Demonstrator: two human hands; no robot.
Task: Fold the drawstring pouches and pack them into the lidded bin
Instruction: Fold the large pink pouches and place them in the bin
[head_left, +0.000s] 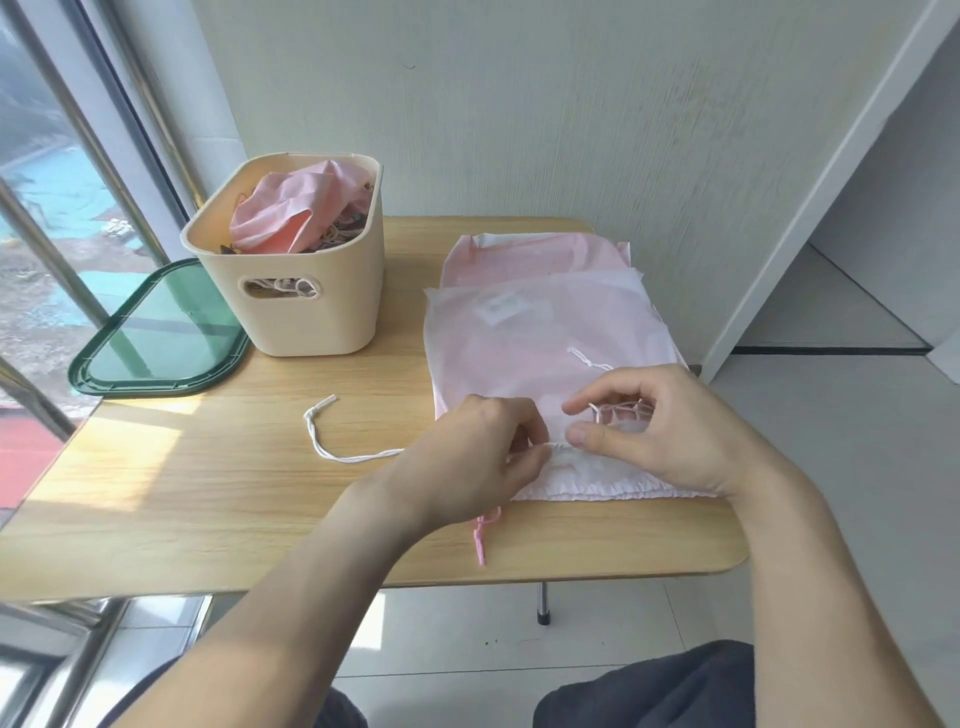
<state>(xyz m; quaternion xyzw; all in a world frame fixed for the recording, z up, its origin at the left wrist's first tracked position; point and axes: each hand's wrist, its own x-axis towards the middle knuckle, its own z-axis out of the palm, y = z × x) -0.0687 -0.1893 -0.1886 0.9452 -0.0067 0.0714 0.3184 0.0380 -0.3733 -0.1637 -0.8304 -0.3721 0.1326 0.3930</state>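
A stack of flat drawstring pouches lies on the right half of the wooden table; the top pouch is sheer white over pink ones. My left hand pinches the gathered hem of the top pouch near its front edge. My right hand pinches a loop of white cord just beside it. A white drawstring trails left across the table. A pink cord pokes out under my left wrist. The cream bin stands at the back left with crumpled pink pouches inside.
The bin's green lid lies flat to the left of the bin, by the window. A wall runs behind the table, and a door frame stands to the right. My knees show below the table's front edge.
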